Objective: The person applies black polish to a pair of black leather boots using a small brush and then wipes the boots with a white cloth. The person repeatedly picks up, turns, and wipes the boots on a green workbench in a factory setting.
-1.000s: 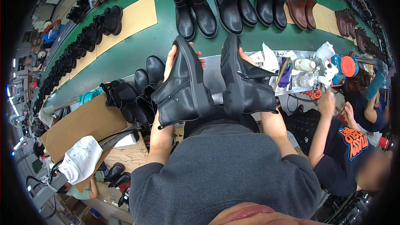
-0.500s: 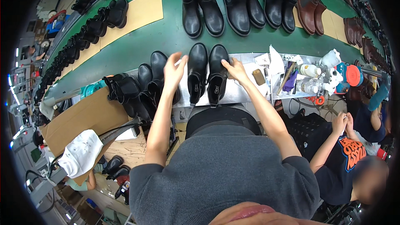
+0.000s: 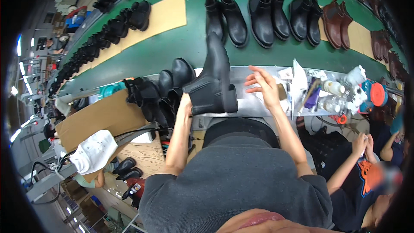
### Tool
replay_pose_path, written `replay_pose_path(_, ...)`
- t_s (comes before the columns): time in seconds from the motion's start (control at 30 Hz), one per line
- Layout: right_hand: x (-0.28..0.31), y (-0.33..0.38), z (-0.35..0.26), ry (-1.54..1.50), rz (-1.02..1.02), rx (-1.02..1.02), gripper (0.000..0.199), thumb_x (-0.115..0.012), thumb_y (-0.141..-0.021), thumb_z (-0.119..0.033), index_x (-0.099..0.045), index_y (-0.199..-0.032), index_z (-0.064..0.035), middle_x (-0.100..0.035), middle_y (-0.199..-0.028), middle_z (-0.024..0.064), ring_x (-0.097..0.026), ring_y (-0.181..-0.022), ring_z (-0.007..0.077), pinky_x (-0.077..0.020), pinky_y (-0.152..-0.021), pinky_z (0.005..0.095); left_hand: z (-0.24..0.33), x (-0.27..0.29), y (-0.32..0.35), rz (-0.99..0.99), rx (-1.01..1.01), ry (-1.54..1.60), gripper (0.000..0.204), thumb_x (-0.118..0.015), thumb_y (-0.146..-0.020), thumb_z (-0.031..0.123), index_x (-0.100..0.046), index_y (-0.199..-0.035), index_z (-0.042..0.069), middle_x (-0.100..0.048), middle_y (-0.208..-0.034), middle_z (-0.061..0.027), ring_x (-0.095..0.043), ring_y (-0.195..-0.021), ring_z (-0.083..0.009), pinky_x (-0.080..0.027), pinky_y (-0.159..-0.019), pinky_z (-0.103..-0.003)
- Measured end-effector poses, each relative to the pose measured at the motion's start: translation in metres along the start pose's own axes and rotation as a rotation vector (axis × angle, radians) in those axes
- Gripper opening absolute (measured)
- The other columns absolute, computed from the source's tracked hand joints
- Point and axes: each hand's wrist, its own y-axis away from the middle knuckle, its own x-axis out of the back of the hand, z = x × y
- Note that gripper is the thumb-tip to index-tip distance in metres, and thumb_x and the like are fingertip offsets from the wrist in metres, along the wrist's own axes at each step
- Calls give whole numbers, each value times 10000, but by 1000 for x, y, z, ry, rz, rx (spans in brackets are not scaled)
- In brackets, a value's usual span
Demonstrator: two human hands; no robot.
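While the left grip [image 3: 185, 104] holds its shaft [image 3: 206, 97], 1 boot [image 3: 217, 70] extends forward.

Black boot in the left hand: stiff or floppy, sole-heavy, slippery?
The black boot is probably fairly stiff: its foot stands up without visible sag, though the left hand grips only the shaft end. Likely sole-heavy, given the chunky heel. The smooth, slightly glossy upper may slip a bit.

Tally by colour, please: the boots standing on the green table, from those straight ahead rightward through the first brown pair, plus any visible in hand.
Standing black boots: 6
Standing brown boots: 2
Held black boot, in the left hand: 1
Total: 9
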Motion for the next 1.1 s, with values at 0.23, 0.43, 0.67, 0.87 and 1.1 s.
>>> replay_pose_path(0.23,-3,-21,-33,150,132,259,356,-504,-967,-246,-545,-1235,-14,-605,-1022,71,-600,-920,139,-554,-690,274,-7,-24,2,-188,-81,464,291,-428,-963,172,-559,-1159,2,-636,-1065,-120,-642,-913,-260,-536,-808,-363)
replay_pose_path(0.43,14,-37,-17,561,242,291,346,-569,-924,-237,-572,-1186,-10,-621,-946,103,-624,-861,167,-529,-659,277,53,-13,5,27,-214,339,300,-439,-963,184,-534,-1172,-9,-622,-1081,-131,-643,-911,-245,-554,-771,-352)
replay_pose_path(0.67,30,-24,28,1098,61,102,388,-608,-841,-190,-556,-1162,20,-562,-1116,248,-540,-1047,426,-446,-897,451,225,20,-97,920,-574,-1161,329,-587,-786,122,-555,-1047,-75,-609,-1022,-284,-588,-1001,-389,-460,-852,-417)
replay_pose_path(0.87,24,-33,26,1111,73,-21,375,-617,-831,-177,-571,-1154,7,-589,-1069,222,-585,-976,399,-477,-836,444,386,76,-230,1034,-394,-1629,477,-690,-771,333,-611,-1079,-23,-611,-1096,-266,-581,-1059,-396,-482,-896,-442)
replay_pose_path(1.1,26,-42,32,1150,121,-166,361,-618,-838,-183,-580,-1145,3,-587,-1053,229,-597,-928,409,-482,-803,458,335,60,-294,1308,-1020,-1784,425,-627,-773,226,-557,-1118,-12,-586,-1060,-219,-566,-992,-365,-441,-847,-491)
